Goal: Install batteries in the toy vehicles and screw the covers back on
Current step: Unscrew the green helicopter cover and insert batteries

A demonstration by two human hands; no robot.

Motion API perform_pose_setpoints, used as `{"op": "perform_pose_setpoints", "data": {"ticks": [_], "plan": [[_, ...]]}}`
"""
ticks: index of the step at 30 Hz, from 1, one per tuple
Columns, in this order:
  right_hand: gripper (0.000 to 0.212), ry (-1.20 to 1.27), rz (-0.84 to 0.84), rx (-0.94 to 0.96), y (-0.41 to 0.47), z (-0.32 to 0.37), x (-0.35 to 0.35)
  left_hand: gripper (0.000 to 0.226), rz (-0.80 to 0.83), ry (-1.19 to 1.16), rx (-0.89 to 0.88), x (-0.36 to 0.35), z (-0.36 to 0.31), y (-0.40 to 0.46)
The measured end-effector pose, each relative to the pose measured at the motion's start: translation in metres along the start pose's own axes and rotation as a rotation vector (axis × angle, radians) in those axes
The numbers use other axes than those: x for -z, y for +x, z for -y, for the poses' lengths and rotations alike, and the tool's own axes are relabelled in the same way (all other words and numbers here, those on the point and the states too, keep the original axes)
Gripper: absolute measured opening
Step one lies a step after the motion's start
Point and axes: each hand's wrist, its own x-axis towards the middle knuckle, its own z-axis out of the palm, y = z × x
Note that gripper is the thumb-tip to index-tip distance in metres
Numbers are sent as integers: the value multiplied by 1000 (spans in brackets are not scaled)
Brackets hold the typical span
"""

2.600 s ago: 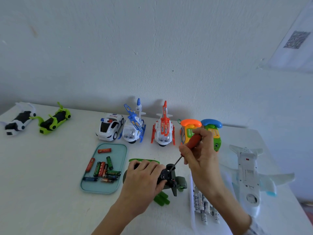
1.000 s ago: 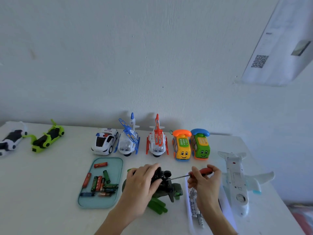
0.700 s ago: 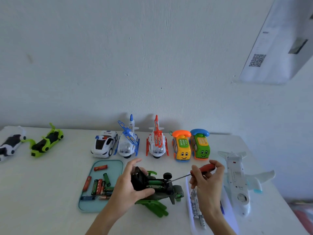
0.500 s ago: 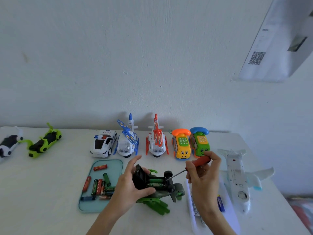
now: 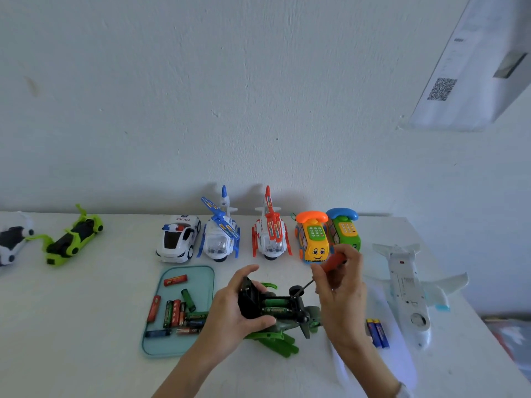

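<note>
A green toy helicopter (image 5: pixel 287 326) lies belly-up at the table's front centre. Its battery bay is open, with green batteries (image 5: pixel 276 305) seated inside. My left hand (image 5: pixel 230 314) grips the toy's left end and holds the black cover (image 5: pixel 249 294) lifted up. My right hand (image 5: pixel 340 291) grips a red-handled screwdriver (image 5: pixel 330 262), its thin shaft slanting down-left to the toy's black wheel (image 5: pixel 295 291). A teal tray (image 5: pixel 201 275) left of the toy holds several loose batteries (image 5: pixel 175 311).
Along the wall stand a police car (image 5: pixel 178 238), a blue helicopter (image 5: pixel 219 232), a red helicopter (image 5: pixel 271 231) and two phone cars (image 5: pixel 314 239). A white airplane (image 5: pixel 408 285) lies at right beside two blue batteries (image 5: pixel 377 333). Green (image 5: pixel 73 235) and white (image 5: pixel 13 237) toys sit far left.
My left hand lifted off the toy's underside and swung the black cover up, exposing the batteries. My right hand drew the screwdriver back and raised it slightly.
</note>
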Motion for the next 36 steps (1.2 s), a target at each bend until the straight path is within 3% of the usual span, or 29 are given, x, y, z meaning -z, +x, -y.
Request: {"op": "perform_pose_setpoints", "data": {"ticks": [6, 10, 14, 16, 19, 21, 23, 27, 33, 36], "plan": [[37, 411, -293, -684, -7, -27, 9, 80, 27, 12, -23, -1, 4, 0], [34, 565, -267, -887, -12, -37, 9, 77, 31, 16, -33, -1, 5, 2], [14, 522, -177, -786, -1, -18, 18, 74, 50, 3, -19, -1, 4, 0], [14, 416, 14, -698, 2, -5, 20, 73, 53, -8, -14, -1, 4, -1], [17, 17, 385, -587, -6, 8, 13, 72, 60, -5, -17, -1, 5, -2], [14, -399, 537, -373, -18, 8, 4, 73, 60, -1, -23, -1, 5, -3], [16, -664, 573, -186, -27, 10, -4, 72, 58, 2, -31, -1, 4, -4], [20, -864, 630, -108, -29, 13, -11, 72, 55, 1, -39, -2, 5, -6], [20, -978, 816, 32, -22, 15, -5, 70, 70, 24, -57, -1, 4, -5], [22, -957, 816, 38, -19, 16, 2, 68, 69, 34, -71, 0, 4, -2]]}}
